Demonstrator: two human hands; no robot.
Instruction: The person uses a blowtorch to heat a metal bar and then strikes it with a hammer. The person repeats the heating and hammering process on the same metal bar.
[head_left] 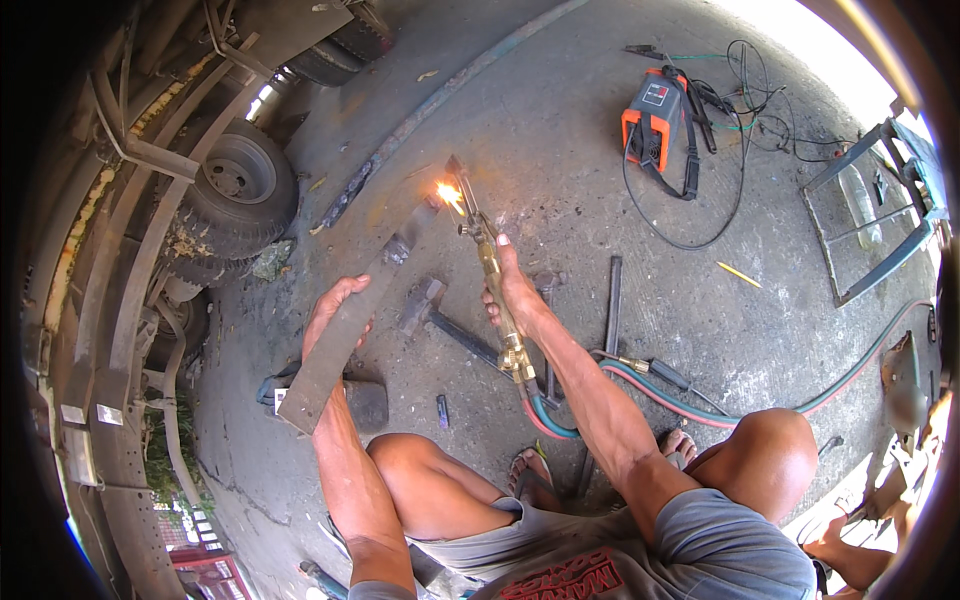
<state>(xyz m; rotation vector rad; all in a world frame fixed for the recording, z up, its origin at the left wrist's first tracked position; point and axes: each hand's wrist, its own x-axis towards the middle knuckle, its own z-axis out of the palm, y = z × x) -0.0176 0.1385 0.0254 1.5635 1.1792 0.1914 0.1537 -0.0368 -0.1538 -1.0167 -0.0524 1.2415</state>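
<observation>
My left hand (pixel 335 310) grips flat steel bar (pixel 350 325) mid-length, far end propped toward flame (pixel 447 192), keeping fingers off heat. My right hand (pixel 512 292) clenched round brass cutting torch (pixel 487 255), tip at bar end. Hoses (pixel 640 385) trail right across concrete floor (pixel 560 130). Hammer (pixel 430 305) lies between hands.

a small dark rectangular label with red and white marks (pixel 655 95) sits on the top face of the orange and black welding machine (pixel 652 125) on the concrete floor (pixel 560 120), far ahead to the right; no packages, signs or screens show.
</observation>
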